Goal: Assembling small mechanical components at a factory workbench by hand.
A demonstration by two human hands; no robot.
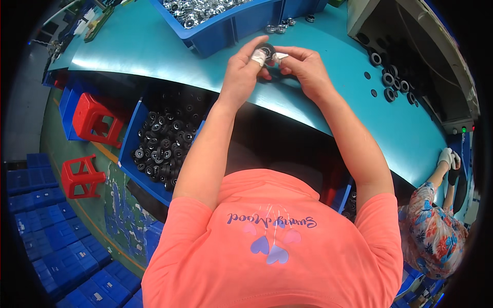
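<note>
Teal and curved, the workbench (154,46) carries a blue bin (226,28) at its far edge, filled with shiny metal rings. Raised just above the bench, a small black wheel (266,51) sits between both hands — the left hand (245,72) pinches it with a taped fingertip against its side, and the right hand (304,65) closes on it from the other side, thumb and fingers touching its rim. Below the bench's near edge, on the left, a second blue bin (128,149) holds a heap of black wheels with pale hubs. Loose black rings (391,79) lie on the bench to the right, beside a grey machine (426,46). Red stools (95,120) stand on the floor at left — a co-worker in a flowered top (434,231) sits at right.
</note>
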